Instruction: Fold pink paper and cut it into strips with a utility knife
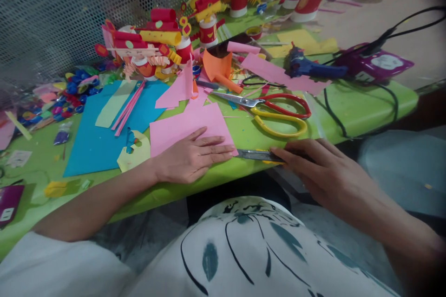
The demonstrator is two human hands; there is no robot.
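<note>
My left hand (193, 158) lies flat with its fingers stretched out on a sheet of pink paper (186, 120) near the table's front edge. At the sheet's right corner, a dark flat metal strip (256, 154), like a ruler or a blade, lies along the edge. My right hand (313, 164) is closed on its right end, thumb and fingers pinching it. Bits of yellow show beneath the strip; I cannot tell what they are. Just beyond my hands rest scissors (258, 103) with one red and one yellow handle, their blades slightly apart.
Blue card (85, 144) with pink strips lies left on the green table (167, 195). A glue gun (313, 67) and a purple corded device (376, 62) sit right. Decorated paper cups (208, 30) stand at the back. Small coloured pieces (75, 88) are heaped back left.
</note>
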